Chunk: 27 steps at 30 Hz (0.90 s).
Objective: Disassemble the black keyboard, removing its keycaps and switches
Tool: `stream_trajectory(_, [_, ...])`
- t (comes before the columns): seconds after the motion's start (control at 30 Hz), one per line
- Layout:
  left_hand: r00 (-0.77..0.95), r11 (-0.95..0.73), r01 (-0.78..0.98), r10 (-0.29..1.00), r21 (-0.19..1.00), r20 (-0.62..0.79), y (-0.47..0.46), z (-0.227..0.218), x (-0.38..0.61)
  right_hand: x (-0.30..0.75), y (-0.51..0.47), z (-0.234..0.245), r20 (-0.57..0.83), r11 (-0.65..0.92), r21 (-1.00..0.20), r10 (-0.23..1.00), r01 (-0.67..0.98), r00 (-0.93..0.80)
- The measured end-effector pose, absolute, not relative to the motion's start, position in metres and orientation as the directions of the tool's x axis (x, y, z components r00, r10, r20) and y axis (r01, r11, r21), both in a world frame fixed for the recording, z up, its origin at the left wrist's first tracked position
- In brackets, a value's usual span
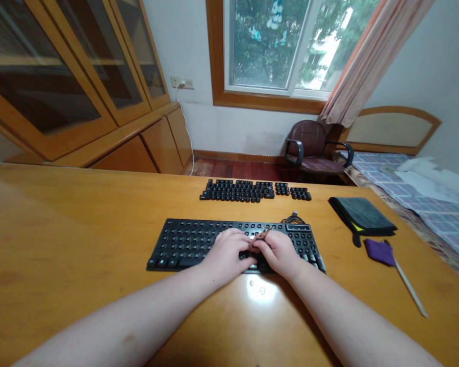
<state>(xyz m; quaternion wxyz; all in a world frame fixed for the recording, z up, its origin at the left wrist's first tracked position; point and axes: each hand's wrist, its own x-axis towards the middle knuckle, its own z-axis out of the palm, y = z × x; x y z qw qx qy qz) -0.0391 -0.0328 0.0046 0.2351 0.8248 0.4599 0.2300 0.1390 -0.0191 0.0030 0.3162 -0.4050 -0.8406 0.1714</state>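
A black keyboard (199,235) lies on the wooden desk, most of its keycaps off and the bare switches showing. Several caps are still on along its bottom left row and at the right end. My left hand (227,255) rests over the middle of the keyboard, fingers apart and thumb towards the bottom row. Close beside it, my right hand (279,252) is closed in a pinch on a small tool with thin wires, which looks like a keycap puller (251,248). Its tip, low among the keys, is partly hidden by my fingers.
Loose black keycaps (237,190) stand in rows near the desk's far edge. The keyboard's coiled cable (294,219) lies behind it. To the right are a folded dark cloth (363,214), a purple cloth (379,252) and a pale stick (411,289). A chair (309,145) stands beyond.
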Motion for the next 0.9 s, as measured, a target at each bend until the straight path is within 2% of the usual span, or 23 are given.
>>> stream_trajectory(0.07, [0.471, -0.465, 0.651, 0.867, 0.601, 0.161, -0.0326, 0.0047, -0.0392, 0.1392, -0.0199, 0.0034, 0.403, 0.608, -0.556, 0.794, 0.567, -0.456])
stream_trajectory(0.2, [0.471, -0.457, 0.642, 0.869, 0.616, 0.154, -0.0316, 0.0048, -0.0397, 0.1403, -0.0202, 0.0056, 0.401, 0.533, -0.673, 0.846, 0.513, -0.353])
stream_trajectory(0.3, [0.451, -0.443, 0.649, 0.879, 0.618, 0.156, -0.0318, 0.0047, -0.0397, 0.1418, -0.0194, 0.0062, 0.397, 0.517, -0.715, 0.855, 0.471, -0.334])
stream_trajectory(0.43, [0.393, -0.416, 0.653, 0.901, 0.633, 0.186, -0.0324, 0.0035, -0.0396, 0.1439, -0.0185, 0.0044, 0.364, 0.455, -0.815, 0.884, 0.360, -0.294])
stream_trajectory(0.53, [0.383, -0.404, 0.636, 0.905, 0.657, 0.185, -0.0325, 0.0021, -0.0401, 0.1449, -0.0186, 0.0026, 0.352, 0.399, -0.871, 0.914, 0.287, -0.202])
stream_trajectory(0.67, [0.312, -0.352, 0.603, 0.930, 0.716, 0.195, -0.0334, 0.0043, -0.0410, 0.1438, -0.0188, -0.0005, 0.467, 0.448, -0.874, 0.882, 0.190, 0.070])
stream_trajectory(0.73, [0.268, -0.335, 0.573, 0.939, 0.748, 0.215, -0.0341, 0.0077, -0.0417, 0.1429, -0.0189, -0.0022, 0.507, 0.488, -0.860, 0.850, 0.149, 0.144])
stream_trajectory(0.8, [0.227, -0.336, 0.551, 0.941, 0.764, 0.251, -0.0343, 0.0106, -0.0425, 0.1428, -0.0193, -0.0030, 0.544, 0.518, -0.835, 0.828, 0.187, 0.136])
stream_trajectory(0.9, [0.158, -0.330, 0.507, 0.944, 0.796, 0.291, -0.0324, 0.0104, -0.0438, 0.1440, -0.0203, -0.0010, 0.615, 0.574, -0.736, 0.788, 0.359, 0.001])
